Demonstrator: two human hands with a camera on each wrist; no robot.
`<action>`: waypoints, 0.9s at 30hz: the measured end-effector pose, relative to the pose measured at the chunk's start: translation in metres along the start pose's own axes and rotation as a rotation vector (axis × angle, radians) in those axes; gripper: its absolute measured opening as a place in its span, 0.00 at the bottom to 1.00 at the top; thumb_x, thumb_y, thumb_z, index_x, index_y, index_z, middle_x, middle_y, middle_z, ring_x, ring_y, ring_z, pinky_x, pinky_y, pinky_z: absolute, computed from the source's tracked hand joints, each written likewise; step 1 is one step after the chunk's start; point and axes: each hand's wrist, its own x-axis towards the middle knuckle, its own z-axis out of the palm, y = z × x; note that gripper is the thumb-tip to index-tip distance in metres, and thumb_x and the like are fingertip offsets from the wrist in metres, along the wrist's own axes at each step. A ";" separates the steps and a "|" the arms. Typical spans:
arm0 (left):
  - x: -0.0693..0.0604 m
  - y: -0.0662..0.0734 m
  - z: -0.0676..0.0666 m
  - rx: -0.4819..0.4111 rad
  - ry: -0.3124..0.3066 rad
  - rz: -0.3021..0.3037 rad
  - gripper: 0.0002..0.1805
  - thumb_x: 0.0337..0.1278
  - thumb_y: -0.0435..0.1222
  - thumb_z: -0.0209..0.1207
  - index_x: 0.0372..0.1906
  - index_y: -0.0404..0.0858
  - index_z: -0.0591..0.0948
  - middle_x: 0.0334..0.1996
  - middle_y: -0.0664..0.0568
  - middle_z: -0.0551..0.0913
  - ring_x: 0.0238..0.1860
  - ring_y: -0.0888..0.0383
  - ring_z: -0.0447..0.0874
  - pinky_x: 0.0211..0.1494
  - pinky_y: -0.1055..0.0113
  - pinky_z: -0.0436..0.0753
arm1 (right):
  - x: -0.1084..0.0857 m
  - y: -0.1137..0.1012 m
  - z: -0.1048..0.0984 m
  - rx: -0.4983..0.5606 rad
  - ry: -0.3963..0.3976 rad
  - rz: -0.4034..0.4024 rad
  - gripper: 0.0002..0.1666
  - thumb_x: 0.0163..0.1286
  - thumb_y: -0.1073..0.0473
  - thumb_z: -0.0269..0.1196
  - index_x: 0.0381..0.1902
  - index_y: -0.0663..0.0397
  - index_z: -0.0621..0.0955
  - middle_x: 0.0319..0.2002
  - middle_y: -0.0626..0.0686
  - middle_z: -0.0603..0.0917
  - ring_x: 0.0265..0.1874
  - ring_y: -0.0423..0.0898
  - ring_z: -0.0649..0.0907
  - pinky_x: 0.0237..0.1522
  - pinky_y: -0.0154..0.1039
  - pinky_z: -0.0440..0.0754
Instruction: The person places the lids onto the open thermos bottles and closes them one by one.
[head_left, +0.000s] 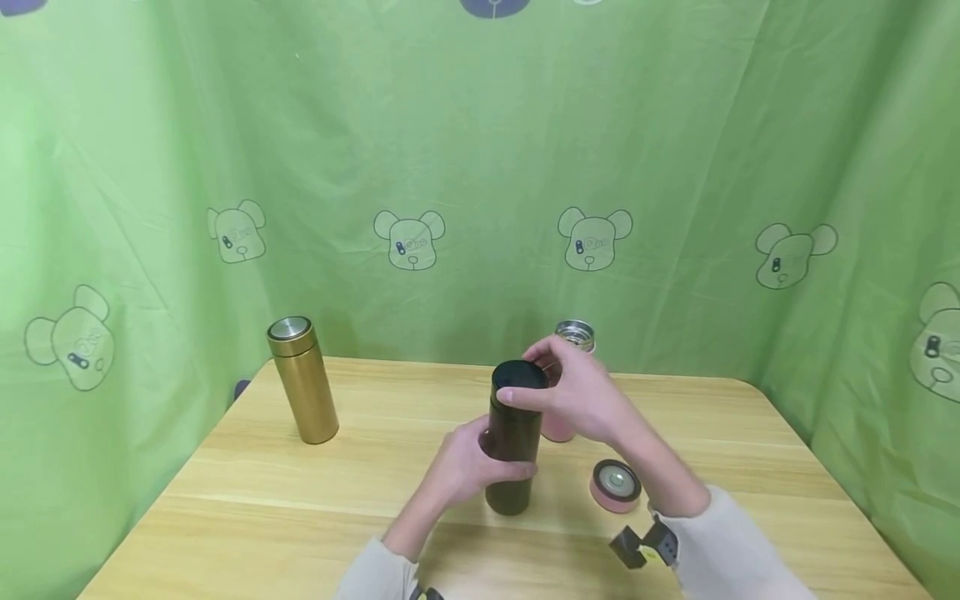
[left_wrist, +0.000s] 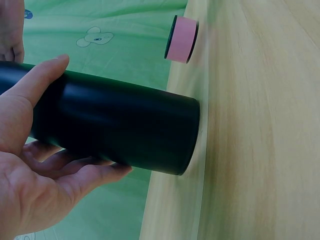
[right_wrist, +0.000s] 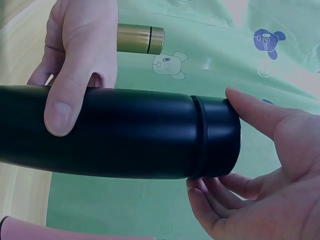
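Note:
A black thermos bottle (head_left: 513, 442) is in both hands, roughly upright at the middle of the table. My left hand (head_left: 468, 462) grips its body, with the thumb across the near side in the right wrist view. At the top, my right hand (head_left: 581, 392) holds the black lid (right_wrist: 220, 137) between thumb and fingers. A thin groove shows between lid and body. Whether the bottle's base touches the table, I cannot tell. Behind my right hand stands a pink bottle (head_left: 557, 427) with its steel mouth uncovered, partly hidden. A pink lid (head_left: 616, 487) lies on the table nearby.
A gold thermos bottle (head_left: 306, 390) with its lid on stands at the back left of the wooden table (head_left: 247, 517). A green curtain (head_left: 480, 150) with bear-head drawings hangs around the back and sides.

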 end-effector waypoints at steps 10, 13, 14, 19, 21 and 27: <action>0.001 -0.001 0.001 0.003 0.007 -0.004 0.31 0.37 0.59 0.77 0.51 0.56 0.83 0.42 0.63 0.88 0.44 0.62 0.86 0.52 0.57 0.83 | -0.001 0.004 -0.009 0.177 -0.170 -0.077 0.49 0.62 0.53 0.73 0.77 0.54 0.63 0.71 0.63 0.72 0.71 0.61 0.72 0.73 0.60 0.67; 0.001 -0.001 0.000 0.002 0.010 -0.009 0.31 0.37 0.59 0.77 0.51 0.56 0.83 0.41 0.63 0.88 0.44 0.62 0.86 0.52 0.57 0.83 | -0.002 0.004 -0.011 0.192 -0.201 -0.068 0.44 0.62 0.57 0.72 0.75 0.50 0.67 0.68 0.59 0.76 0.68 0.57 0.76 0.72 0.59 0.69; 0.002 -0.001 0.000 0.001 0.010 -0.009 0.31 0.37 0.59 0.77 0.51 0.56 0.83 0.41 0.63 0.88 0.43 0.62 0.86 0.52 0.57 0.83 | -0.002 0.005 -0.011 0.188 -0.206 -0.065 0.43 0.62 0.57 0.72 0.74 0.50 0.69 0.67 0.58 0.78 0.67 0.56 0.77 0.71 0.59 0.70; 0.001 -0.001 0.000 0.005 0.007 -0.010 0.31 0.37 0.59 0.77 0.51 0.55 0.83 0.41 0.63 0.88 0.43 0.62 0.86 0.51 0.58 0.83 | -0.003 0.004 -0.010 0.117 -0.170 -0.046 0.39 0.61 0.52 0.73 0.70 0.48 0.74 0.62 0.55 0.82 0.61 0.53 0.81 0.67 0.57 0.73; 0.001 0.000 0.000 0.006 0.006 -0.010 0.31 0.37 0.59 0.77 0.51 0.55 0.83 0.40 0.63 0.88 0.42 0.62 0.86 0.51 0.58 0.83 | -0.002 0.004 -0.008 0.107 -0.142 -0.041 0.39 0.60 0.51 0.74 0.68 0.51 0.74 0.60 0.56 0.82 0.60 0.53 0.82 0.66 0.57 0.75; 0.001 -0.001 0.000 0.015 0.009 -0.009 0.31 0.37 0.59 0.77 0.51 0.56 0.83 0.40 0.63 0.88 0.43 0.62 0.86 0.52 0.58 0.83 | 0.000 0.003 -0.002 0.067 -0.049 -0.011 0.41 0.55 0.45 0.77 0.61 0.56 0.74 0.54 0.57 0.83 0.55 0.54 0.82 0.61 0.55 0.78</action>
